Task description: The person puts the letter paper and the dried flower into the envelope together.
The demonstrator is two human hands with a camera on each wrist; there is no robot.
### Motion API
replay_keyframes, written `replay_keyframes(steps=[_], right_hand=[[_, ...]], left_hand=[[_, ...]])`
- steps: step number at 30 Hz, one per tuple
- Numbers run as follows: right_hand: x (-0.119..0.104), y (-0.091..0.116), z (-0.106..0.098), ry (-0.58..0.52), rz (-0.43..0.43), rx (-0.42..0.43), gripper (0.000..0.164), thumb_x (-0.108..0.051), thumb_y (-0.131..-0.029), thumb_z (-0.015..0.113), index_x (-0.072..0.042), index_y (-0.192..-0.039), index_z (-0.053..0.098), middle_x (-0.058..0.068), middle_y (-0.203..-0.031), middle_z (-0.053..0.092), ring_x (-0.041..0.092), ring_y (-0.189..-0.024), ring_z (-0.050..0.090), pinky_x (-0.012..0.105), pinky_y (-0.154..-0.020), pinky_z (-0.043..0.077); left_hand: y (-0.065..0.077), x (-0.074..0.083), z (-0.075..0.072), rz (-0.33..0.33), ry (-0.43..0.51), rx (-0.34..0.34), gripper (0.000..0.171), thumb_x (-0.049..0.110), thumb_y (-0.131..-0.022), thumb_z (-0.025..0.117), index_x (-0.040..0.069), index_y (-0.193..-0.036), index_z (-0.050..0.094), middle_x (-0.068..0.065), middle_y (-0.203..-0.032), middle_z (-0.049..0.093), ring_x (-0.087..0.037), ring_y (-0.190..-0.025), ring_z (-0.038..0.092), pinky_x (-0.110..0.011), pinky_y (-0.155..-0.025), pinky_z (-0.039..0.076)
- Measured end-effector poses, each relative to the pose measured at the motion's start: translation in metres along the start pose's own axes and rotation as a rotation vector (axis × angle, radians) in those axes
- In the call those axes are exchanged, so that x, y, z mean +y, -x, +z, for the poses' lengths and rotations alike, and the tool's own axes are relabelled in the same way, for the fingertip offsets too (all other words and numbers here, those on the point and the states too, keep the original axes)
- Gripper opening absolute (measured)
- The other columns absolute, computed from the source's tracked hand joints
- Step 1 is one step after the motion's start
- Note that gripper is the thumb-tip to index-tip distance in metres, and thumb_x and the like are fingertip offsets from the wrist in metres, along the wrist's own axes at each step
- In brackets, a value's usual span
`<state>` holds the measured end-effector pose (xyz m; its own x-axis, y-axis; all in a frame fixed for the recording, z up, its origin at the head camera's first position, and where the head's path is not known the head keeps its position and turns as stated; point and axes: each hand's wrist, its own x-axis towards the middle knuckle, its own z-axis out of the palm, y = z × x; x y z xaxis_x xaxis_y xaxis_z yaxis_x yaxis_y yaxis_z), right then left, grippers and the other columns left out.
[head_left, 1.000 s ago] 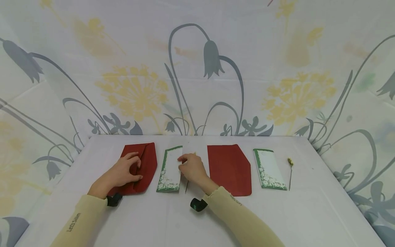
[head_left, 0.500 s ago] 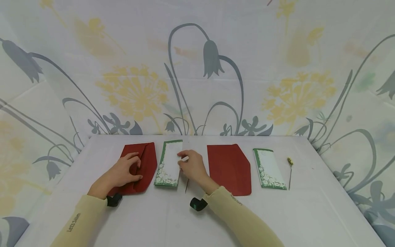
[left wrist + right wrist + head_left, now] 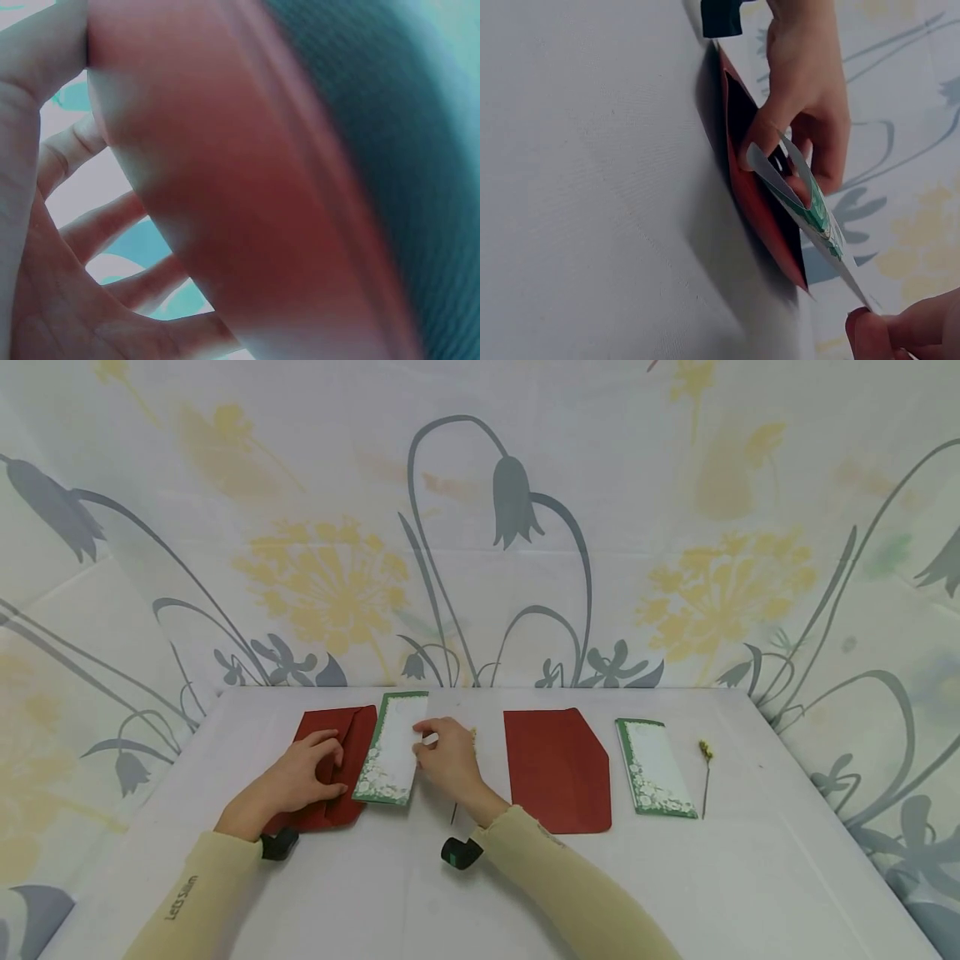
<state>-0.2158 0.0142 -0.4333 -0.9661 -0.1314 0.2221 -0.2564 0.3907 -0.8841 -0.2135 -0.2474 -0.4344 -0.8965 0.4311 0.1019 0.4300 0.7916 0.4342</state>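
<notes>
My left hand (image 3: pixel 296 772) grips the red envelope (image 3: pixel 360 785) at the left, its fingers curled over the flap. In the right wrist view the envelope's mouth (image 3: pixel 739 105) gapes, with the left thumb at its near edge. A folded white card with a green floral border (image 3: pixel 390 752) is pinched along its right edge by my right hand (image 3: pixel 450 760). Tilted, its left side overlaps the envelope in the head view. The right wrist view shows the card's fold slightly parted (image 3: pixel 810 206) beside the left fingers. Blurred red paper (image 3: pixel 210 165) fills much of the left wrist view.
A second red envelope (image 3: pixel 558 772) lies right of centre, and a matching floral card (image 3: pixel 656 768) beyond it. A yellow flower sprig (image 3: pixel 705 777) lies at the far right. Another sprig's stem (image 3: pixel 453 812) shows partly under my right hand. A patterned cloth (image 3: pixel 637 568) stands behind.
My right hand has lifted the card and moved it left and away from me, until it overlaps the left envelope. The left hand stays in place on the envelope.
</notes>
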Motion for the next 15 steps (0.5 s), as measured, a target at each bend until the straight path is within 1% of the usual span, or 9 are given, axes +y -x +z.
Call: replay_keyframes(steps=[5, 9, 13, 15], right_hand=[[-0.006, -0.003, 0.008, 0.1, -0.021, 0.005, 0.021, 0.002, -0.086, 0.068, -0.001, -0.107, 0.072, 0.008, -0.096, 0.063, 0.009, -0.072, 0.066, 0.019, -0.059, 0.051], [-0.01, -0.005, 0.015, 0.215, -0.043, 0.006, 0.021, -0.001, -0.085, 0.068, -0.004, -0.106, 0.074, 0.006, -0.095, 0.064, 0.01, -0.075, 0.064, 0.019, -0.064, 0.049], [-0.014, -0.006, 0.023, 0.319, -0.043, 0.0, 0.021, -0.004, -0.085, 0.068, -0.006, -0.105, 0.074, 0.003, -0.094, 0.063, 0.014, -0.078, 0.061, 0.024, -0.066, 0.049], [-0.015, -0.007, 0.025, 0.349, -0.035, -0.007, 0.021, -0.005, -0.085, 0.068, -0.006, -0.105, 0.074, 0.002, -0.093, 0.062, 0.015, -0.079, 0.059, 0.028, -0.067, 0.049]], left_hand=[[0.0, 0.0, 0.0, 0.011, -0.01, -0.004, 0.032, 0.015, -0.077, 0.082, 0.017, -0.088, 0.052, -0.032, -0.141, 0.043, -0.056, -0.126, 0.043, -0.065, -0.095, 0.044], [0.0, 0.002, -0.001, 0.021, -0.019, -0.003, 0.032, 0.015, -0.077, 0.082, 0.017, -0.088, 0.052, -0.032, -0.141, 0.044, -0.057, -0.125, 0.044, -0.065, -0.094, 0.043], [0.001, 0.005, -0.003, 0.031, -0.021, -0.002, 0.031, 0.015, -0.077, 0.082, 0.017, -0.088, 0.052, -0.032, -0.14, 0.045, -0.057, -0.123, 0.046, -0.064, -0.094, 0.044], [0.001, 0.007, -0.004, 0.037, -0.023, -0.004, 0.031, 0.015, -0.078, 0.081, 0.016, -0.088, 0.052, -0.033, -0.139, 0.045, -0.056, -0.124, 0.046, -0.064, -0.094, 0.044]])
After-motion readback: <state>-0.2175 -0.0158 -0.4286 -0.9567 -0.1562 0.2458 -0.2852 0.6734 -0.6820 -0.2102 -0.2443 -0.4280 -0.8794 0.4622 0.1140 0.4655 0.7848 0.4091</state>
